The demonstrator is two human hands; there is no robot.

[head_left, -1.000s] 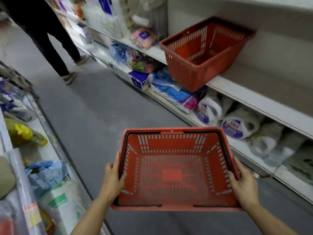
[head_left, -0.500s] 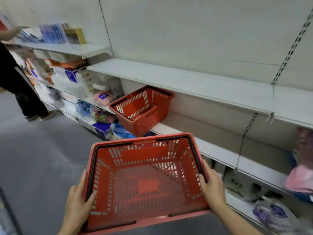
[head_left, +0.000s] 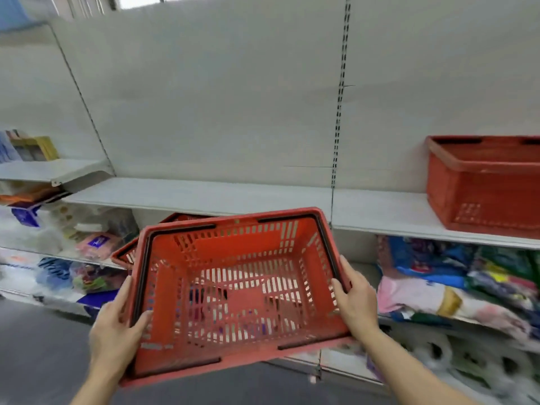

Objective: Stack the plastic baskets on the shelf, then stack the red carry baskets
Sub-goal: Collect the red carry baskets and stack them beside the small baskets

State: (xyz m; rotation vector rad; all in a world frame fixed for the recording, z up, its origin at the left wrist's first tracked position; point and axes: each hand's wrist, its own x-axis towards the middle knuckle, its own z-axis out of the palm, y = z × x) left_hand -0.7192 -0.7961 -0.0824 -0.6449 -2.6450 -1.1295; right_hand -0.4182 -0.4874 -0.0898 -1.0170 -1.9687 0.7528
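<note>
Baskets, three red: one (head_left: pixel 233 290) held mid-air before shelf (head_left: pixel 204 197), left hand (head_left: pixel 117 331) and right hand (head_left: pixel 355 299) each clamped on side rim; second (head_left: pixel 128 254) behind it, lower shelf; third (head_left: pixel 482 182) on shelf, right.

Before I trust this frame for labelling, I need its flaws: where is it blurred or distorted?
Head view: motion blur smears the goods on the lower right shelves; wide-angle distortion bows the shelf upright; the held red basket and both hands, left and right, stay fairly sharp; lighting is flat, without glare.
</note>
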